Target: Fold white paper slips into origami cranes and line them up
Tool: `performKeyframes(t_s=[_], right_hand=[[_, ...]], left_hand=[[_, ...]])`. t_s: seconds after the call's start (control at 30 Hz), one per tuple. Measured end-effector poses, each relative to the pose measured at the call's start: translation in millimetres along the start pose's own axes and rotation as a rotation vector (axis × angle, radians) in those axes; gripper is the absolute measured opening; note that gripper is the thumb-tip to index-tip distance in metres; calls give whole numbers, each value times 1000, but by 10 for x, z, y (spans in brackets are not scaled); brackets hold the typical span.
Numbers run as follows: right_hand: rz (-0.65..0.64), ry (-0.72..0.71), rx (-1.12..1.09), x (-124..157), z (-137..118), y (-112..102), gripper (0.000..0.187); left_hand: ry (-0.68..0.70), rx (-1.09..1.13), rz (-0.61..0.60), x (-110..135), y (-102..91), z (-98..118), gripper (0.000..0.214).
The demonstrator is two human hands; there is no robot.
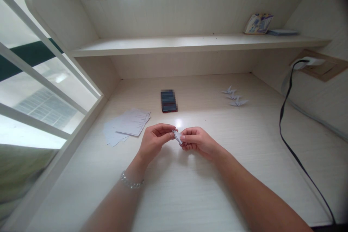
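One pale desk (174, 203) carries everything. Along its right edge a black cord (281, 127) runs down toward the near right corner; a forearm swung wide that way could catch it and tug the plug.

Over the middle, the left hand (156, 137) and right hand (199, 141) face each other, fingers drawn in, thumb against fingertips, each pinching one end of the same small piece. Pulling unevenly could tear it.

Toward the left edge lie loose paper sheets (132, 121), fanned and unweighted, near the left hand; a brushing wrist or a draught could scatter them. A dark block (169, 100), its face blurred out, lies beyond the hands, toward the far edge.

Three paper birds (233, 97) sit close together toward the far right corner, light enough that one bump might topple them all.

Smallest is the folded paper (177, 136) between the fingertips; its layers could slip out of line if either pinch loosens. Whether it touches the desk, I cannot tell.
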State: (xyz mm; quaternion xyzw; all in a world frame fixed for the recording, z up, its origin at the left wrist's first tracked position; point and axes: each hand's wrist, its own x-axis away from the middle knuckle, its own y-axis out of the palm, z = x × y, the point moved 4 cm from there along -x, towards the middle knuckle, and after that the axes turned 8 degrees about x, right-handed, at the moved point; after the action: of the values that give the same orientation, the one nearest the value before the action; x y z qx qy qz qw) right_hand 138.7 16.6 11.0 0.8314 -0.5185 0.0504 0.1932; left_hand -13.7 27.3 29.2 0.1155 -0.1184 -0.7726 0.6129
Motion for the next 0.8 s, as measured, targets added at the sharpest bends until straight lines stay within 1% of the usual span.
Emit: performKeyframes(t_s=[0.2, 0.3, 0.37, 0.43, 0.5, 0.53, 0.6, 0.7, 0.8], right_hand=[[-39, 5, 27, 25, -11, 8, 18], [-24, -13, 33, 13, -21, 19, 18], [44, -63, 38, -12, -32, 5, 19], [155, -138, 86, -37, -44, -30, 22], [269, -216, 190, -49, -55, -62, 25], [319, -254, 251, -48, -61, -71, 26], [396, -318, 372, -31, -76, -71, 26], [446, -370, 494, 7, -95, -36, 23], [420, -386, 521, 27, -105, 13, 23]], left_hand=[[-12, -29, -26, -1, 2, 17, 13], [-10, 7, 31, -15, -16, -10, 18], [-9, 33, 112, -25, -38, -44, 23], [-17, 28, 163, -28, -33, -84, 26], [-18, 2, 142, -23, 18, -114, 25], [-5, -14, 118, -16, 53, -119, 24], [39, -67, 112, 4, 104, -115, 22], [76, -192, 142, 29, 130, -103, 18], [87, -254, 162, 32, 119, -95, 19]])
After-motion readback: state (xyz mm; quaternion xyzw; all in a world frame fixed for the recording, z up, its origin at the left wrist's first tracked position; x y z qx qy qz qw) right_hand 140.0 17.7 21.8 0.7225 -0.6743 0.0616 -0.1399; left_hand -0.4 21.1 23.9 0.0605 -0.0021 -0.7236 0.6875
